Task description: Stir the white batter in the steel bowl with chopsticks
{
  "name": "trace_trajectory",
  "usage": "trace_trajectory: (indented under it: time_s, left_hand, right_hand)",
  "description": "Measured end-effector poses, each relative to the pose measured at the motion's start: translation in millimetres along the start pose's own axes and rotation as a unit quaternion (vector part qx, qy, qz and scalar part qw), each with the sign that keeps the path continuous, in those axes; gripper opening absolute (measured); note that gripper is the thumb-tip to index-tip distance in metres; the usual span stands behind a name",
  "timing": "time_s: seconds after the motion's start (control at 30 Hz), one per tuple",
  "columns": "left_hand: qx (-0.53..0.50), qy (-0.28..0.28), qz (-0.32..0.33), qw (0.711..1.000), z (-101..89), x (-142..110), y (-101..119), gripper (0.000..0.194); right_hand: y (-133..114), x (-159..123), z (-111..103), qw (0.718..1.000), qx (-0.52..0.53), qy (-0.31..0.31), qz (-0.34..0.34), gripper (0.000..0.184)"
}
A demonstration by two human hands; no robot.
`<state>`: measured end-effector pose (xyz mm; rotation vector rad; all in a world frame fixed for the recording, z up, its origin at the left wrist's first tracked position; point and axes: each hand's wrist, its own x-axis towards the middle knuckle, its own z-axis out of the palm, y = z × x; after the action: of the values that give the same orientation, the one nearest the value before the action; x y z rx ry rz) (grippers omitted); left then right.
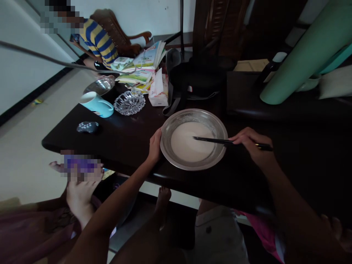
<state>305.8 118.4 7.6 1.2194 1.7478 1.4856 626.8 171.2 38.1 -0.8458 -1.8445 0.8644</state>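
A stainless steel bowl (221, 154) with a pale, creamy white liquid (189, 148) in it stands on the dark table. My left hand (155, 145) grips the bowl's left side, fingers along the outer wall and part of them hidden behind it. A pair of dark chopsticks (211, 140) is closed in my right hand (254, 143), at the right of the bowl. The chopsticks lie nearly level over the right rim, with their tips at the middle of the liquid. Whitish residue coats the bowl's inner wall above the liquid.
On the dark table (129, 146) are a light blue mug (95, 106), glass dish (129, 102), game controller (88, 127), tissue pack (158, 90), booklets (143, 66), black bag (195, 80) and green cylinder (291, 66). One person sits at left; another is farther back.
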Motion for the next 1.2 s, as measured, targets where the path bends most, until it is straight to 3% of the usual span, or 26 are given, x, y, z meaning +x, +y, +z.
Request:
trace_trajectory:
  time_s: [0.1,0.2,0.37,0.53,0.7,0.87,0.93,1.03,1.1,1.2]
  left_hand:
    - [-0.005,-0.010,-0.006,1.000,0.0,-0.3,-0.4,0.042]
    - [-0.015,-0.006,-0.006,1.000,0.1,0.0,-1.2,0.042]
    - [-0.003,-0.005,0.000,1.000,0.1,0.4,-0.5,0.043]
    - [0.004,-0.004,0.006,1.000,-0.4,-0.1,1.5,0.042]
    - [0.000,-0.005,0.006,1.000,-0.3,-0.3,1.1,0.043]
    - [-0.016,-0.004,-0.001,1.000,-0.1,0.2,-1.2,0.043]
    - [-0.014,-0.002,-0.006,1.000,-0.4,0.0,-1.1,0.043]
    - [-0.014,-0.010,-0.007,1.000,-1.3,-0.7,1.0,0.044]
    - [-0.016,-0.015,-0.002,1.000,-1.8,-1.2,2.7,0.045]
    - [-0.020,-0.012,0.001,1.000,-1.8,-1.7,3.6,0.044]
  right_hand:
    - [-0.3,-0.1,0.1,1.000,0.028,-0.009,0.007,0.032]
    - [-1.3,0.4,1.5,0.998,-0.006,-0.052,-0.018,0.020]
    - [0.2,0.4,-0.5,1.000,0.007,0.000,-0.007,0.030]
    - [0.2,0.8,1.7,0.998,-0.013,-0.055,-0.027,0.020]
    - [2.2,-0.2,-0.5,1.000,0.014,-0.004,-0.014,0.029]
    - [1.1,-1.0,3.1,0.998,-0.003,-0.062,-0.025,0.020]
    - [0.9,-0.7,3.6,0.999,-0.011,-0.040,-0.032,0.017]
    - [1.7,-0.8,2.2,1.000,0.017,-0.005,-0.017,0.028]
    - [1.7,-1.0,2.4,0.999,0.026,-0.023,-0.014,0.031]
    - [0.7,-0.9,4.9,0.998,-0.009,-0.053,-0.027,0.021]
